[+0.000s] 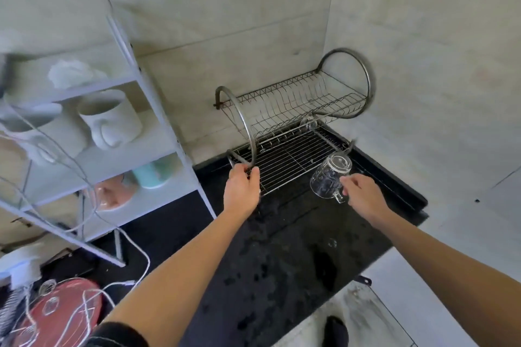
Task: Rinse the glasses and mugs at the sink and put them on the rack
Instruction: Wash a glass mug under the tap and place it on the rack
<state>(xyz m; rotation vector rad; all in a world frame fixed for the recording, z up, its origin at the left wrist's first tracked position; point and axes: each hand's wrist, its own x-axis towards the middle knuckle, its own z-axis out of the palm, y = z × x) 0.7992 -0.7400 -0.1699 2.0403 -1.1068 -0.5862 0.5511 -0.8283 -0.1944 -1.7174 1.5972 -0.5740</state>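
Even daylight, soft shadows, blurred left edge, wide-angle bending.

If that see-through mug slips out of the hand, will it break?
Probably, yes: the glass mug is clear glass held above a hard dark counter, so a drop could crack it. It may be slippery, since the right hand holds only its small handle and the counter looks wet. On its side it might roll.

No legible text, seemingly, anywhere.

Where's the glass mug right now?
Right of centre in the head view: the right hand holds the glass mug by its handle, tilted, at the near right corner of the dish rack.
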